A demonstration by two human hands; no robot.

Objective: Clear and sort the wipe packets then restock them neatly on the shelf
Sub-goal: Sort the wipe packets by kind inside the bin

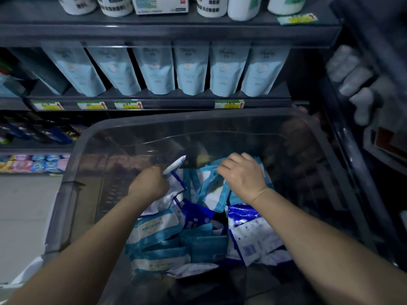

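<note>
The left hand [150, 183] grips a white plastic wipe packet [175, 165]. Beside it, the right hand [242, 178] clutches pale-blue packets [217, 189] underneath.

Clear plastic bin [72, 194]: one. Wipe packets [154, 227] heaped inside: well over ten, overlapping, exact count not readable. Hands in the bin: two, left hand [149, 183] and right hand [242, 175]. Pale blue stand-up pouches [189, 69], middle shelf: six in a row. Price tags [91, 105] on that shelf's edge: four. White canisters [114, 6], top shelf: five, partly cropped. Flat box [160, 5] among them: one.
</note>
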